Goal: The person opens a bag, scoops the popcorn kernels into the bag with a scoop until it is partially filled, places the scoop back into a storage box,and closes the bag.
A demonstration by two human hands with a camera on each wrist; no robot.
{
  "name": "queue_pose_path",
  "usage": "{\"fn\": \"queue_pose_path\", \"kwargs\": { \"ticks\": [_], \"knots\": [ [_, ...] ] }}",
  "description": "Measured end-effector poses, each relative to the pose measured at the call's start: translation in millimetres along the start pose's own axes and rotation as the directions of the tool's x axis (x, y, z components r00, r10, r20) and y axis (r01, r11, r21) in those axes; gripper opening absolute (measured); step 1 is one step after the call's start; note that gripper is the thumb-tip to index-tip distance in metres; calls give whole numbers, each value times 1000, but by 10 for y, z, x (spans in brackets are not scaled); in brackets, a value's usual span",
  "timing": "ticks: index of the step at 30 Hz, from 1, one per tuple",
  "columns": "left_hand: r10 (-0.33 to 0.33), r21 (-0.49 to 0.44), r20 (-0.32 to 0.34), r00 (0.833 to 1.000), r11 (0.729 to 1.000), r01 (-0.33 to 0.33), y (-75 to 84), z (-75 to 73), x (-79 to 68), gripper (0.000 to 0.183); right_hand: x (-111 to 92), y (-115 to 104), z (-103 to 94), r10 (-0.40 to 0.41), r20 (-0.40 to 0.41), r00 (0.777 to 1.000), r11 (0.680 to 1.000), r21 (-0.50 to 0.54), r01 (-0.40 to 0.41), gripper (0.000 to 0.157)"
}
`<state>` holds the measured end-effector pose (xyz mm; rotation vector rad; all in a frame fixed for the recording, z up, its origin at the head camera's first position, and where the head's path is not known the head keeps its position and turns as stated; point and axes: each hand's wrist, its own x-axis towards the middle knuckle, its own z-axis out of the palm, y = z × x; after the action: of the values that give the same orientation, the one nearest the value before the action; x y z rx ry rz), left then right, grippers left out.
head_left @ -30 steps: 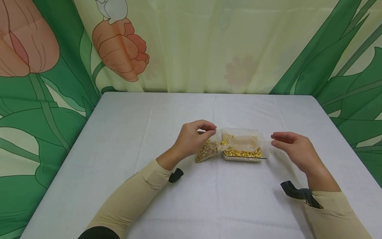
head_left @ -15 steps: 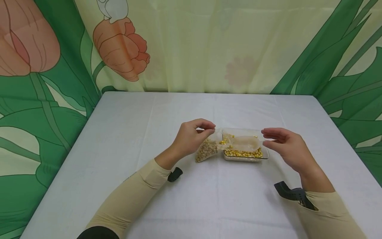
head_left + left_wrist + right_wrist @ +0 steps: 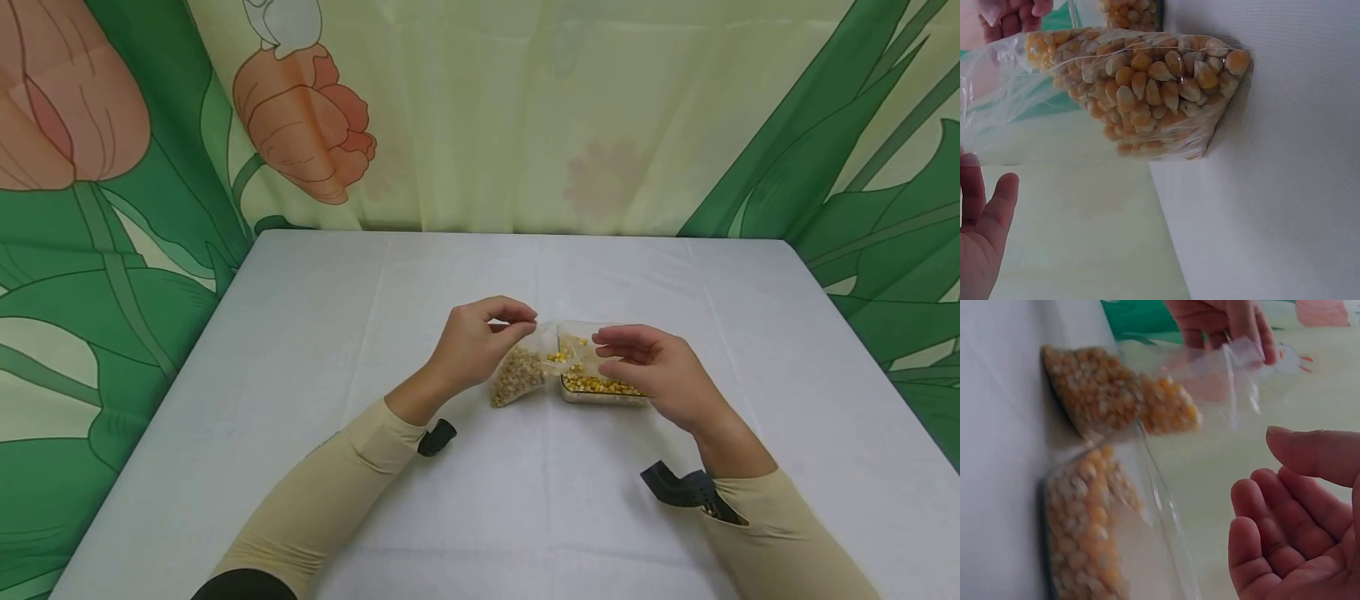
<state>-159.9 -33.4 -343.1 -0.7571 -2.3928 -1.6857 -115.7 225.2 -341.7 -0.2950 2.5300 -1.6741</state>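
My left hand [image 3: 480,346] pinches the top edge of a clear plastic bag [image 3: 517,377] between thumb and fingers. Dried corn kernels [image 3: 1141,94] fill the bag's lower part, whose bottom rests on the white table. Just right of the bag stands a rectangular glass container [image 3: 1163,506] with more corn kernels [image 3: 1085,550] in it. A pale, smooth thing [image 3: 1144,553] lies on those kernels; its kind is unclear. Over the container's right part hovers my right hand [image 3: 663,375], fingers loosely bent, holding nothing and partly hiding the container.
A white cloth covers the table [image 3: 375,508] around the bag and container. Behind the table hangs a curtain [image 3: 480,117] printed with flowers and leaves. Dark straps [image 3: 678,487] sit at both wrists.
My right hand has moved left, from beside the container to over its right part. The left hand has shifted only slightly left, still pinching the bag.
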Motion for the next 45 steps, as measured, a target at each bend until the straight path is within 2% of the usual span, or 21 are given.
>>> {"fn": "queue_pose_path", "kwargs": {
  "ticks": [6,11,22,30,39,45],
  "knots": [
    [5,-13,-10,1000,1000,-5,12,-11,1,8,104,-35,183,-5,5,1000,999,54,5,39],
    [21,-18,-16,1000,1000,-21,17,-19,3,7,158,-89,260,-7,-29,1000,1000,18,7,34],
    [30,-17,-24,999,999,-31,9,-22,-4,7,216,-112,327,37,-158,987,996,-69,-49,21],
    [16,-27,-63,998,999,-18,3,-36,4,7,197,-163,363,32,-197,980,999,7,-32,20],
    [-22,-48,-83,996,999,18,-20,-63,23,7,133,-293,427,75,-213,974,988,148,-44,20],
    [-35,-44,-98,995,999,30,-40,-81,39,7,130,-324,460,104,-222,970,982,179,-64,18]
  ]
}}
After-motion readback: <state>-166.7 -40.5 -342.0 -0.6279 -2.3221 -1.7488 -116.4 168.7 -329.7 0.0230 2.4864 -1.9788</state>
